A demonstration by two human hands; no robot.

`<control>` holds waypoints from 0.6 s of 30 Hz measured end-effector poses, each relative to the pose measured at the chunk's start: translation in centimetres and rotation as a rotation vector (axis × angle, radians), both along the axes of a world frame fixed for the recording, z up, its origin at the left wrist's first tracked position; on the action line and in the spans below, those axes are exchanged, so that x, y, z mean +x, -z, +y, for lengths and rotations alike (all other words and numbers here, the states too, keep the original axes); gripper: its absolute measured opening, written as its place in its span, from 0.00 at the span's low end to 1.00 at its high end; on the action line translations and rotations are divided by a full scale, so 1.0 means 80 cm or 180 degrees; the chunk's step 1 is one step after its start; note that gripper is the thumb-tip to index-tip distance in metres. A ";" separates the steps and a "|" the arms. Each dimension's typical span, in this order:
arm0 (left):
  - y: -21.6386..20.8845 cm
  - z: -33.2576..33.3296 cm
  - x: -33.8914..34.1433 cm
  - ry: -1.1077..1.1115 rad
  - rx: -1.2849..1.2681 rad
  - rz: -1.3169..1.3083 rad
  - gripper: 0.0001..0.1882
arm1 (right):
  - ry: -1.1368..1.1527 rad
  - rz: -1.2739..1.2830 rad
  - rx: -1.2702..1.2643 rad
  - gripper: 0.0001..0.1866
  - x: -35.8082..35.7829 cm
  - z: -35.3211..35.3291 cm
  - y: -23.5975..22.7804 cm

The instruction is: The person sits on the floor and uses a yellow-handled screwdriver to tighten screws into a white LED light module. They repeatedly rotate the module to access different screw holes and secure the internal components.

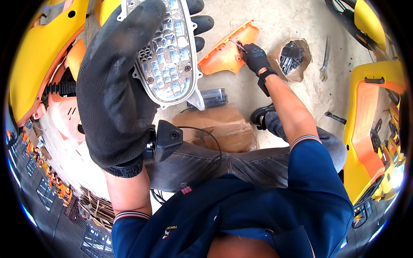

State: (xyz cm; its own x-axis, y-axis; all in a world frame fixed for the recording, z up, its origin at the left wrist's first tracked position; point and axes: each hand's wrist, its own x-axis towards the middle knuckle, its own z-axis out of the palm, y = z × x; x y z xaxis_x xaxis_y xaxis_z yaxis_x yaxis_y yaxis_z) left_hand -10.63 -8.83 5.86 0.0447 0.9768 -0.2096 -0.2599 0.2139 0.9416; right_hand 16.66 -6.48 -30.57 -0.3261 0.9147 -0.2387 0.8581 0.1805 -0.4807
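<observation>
My left hand (116,94), in a black glove, is raised close to the camera. It is closed around an oval panel (165,56) with a pale grey rim, screw tabs and rows of small bluish cells across its face. Farther off, my right hand (256,58), also gloved in black, is closed on a thin metal rod (236,44), whose handle end is hidden in the palm. That hand is at the right side of an orange plastic cover (226,49) lying on the floor. The rod's tip points left over the cover.
An open cardboard box (297,76) with loose screws stands right of my right hand. Beyond it lies a wrench (325,60). A taped carton (215,131) and a dark box-shaped part (211,98) are before my legs. Yellow vehicle bodies (361,129) stand both sides.
</observation>
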 end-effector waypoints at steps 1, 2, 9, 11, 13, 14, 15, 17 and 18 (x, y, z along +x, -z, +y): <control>-0.002 0.001 0.002 -0.0043 -0.0063 -0.0079 0.25 | 0.0121 0.0043 0.0082 0.08 0.002 -0.002 -0.001; -0.004 0.003 0.005 -0.0128 -0.0189 -0.0236 0.26 | 0.0240 0.0083 0.0166 0.09 0.005 -0.004 -0.003; -0.025 0.015 0.027 -0.0389 -0.1076 -0.0861 0.26 | 0.1623 0.0739 0.0231 0.11 0.022 0.005 0.012; -0.019 0.015 0.017 0.0104 -0.0900 -0.0674 0.26 | 0.1767 0.0795 0.0181 0.11 0.019 0.016 0.011; -0.020 0.014 0.029 -0.0235 -0.0938 -0.0508 0.26 | 0.1823 0.0740 0.0140 0.10 0.018 0.022 0.016; -0.023 0.010 0.055 -0.0763 -0.0950 -0.0212 0.26 | 0.1779 0.0738 0.0121 0.10 0.016 0.021 0.015; -0.023 0.009 0.056 -0.0770 -0.0985 -0.0268 0.26 | 0.1735 0.0734 0.0103 0.10 0.014 0.020 0.014; -0.019 0.015 0.037 -0.0224 -0.1074 -0.0726 0.26 | 0.1591 0.0674 0.0537 0.11 0.013 0.010 0.016; -0.019 0.015 0.031 -0.0007 -0.1114 -0.0882 0.26 | 0.1521 0.0625 0.0785 0.11 0.009 0.003 0.016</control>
